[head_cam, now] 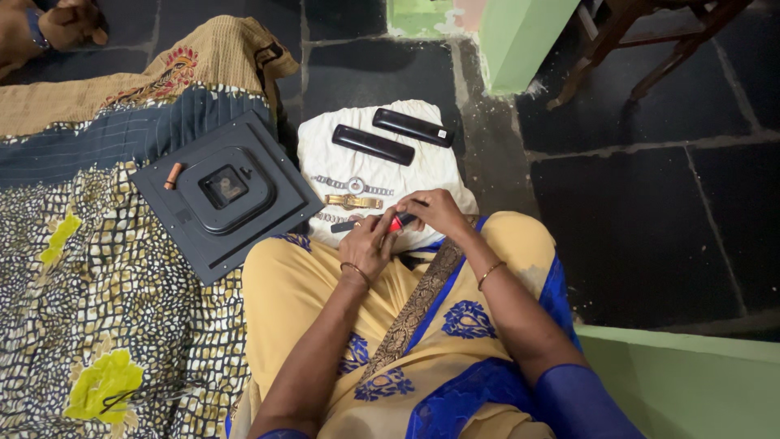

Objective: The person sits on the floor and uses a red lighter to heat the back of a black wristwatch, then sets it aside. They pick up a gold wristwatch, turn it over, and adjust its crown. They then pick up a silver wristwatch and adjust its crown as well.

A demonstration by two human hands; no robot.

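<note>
Sitting on the floor, head view: both hands meet over the lap at the near edge of a white cloth [382,175]. Left hand [367,246] and right hand [439,211] pinch a small red-and-black tool [396,222] between them, fingers curled closed around it; tool mostly hidden, exact kind unclear. Laid out on the cloth: two black remotes [373,145], a silver watch [354,185], a gold watch [353,202], a third band partly under the hands. Square dark clock back [226,191] lies face down on the patterned quilt [89,268], small orange battery-like cylinder [172,176] resting on it. Progress, judged: items set out, clock mechanism exposed, watches look untouched; work on them looks not yet started.
</note>
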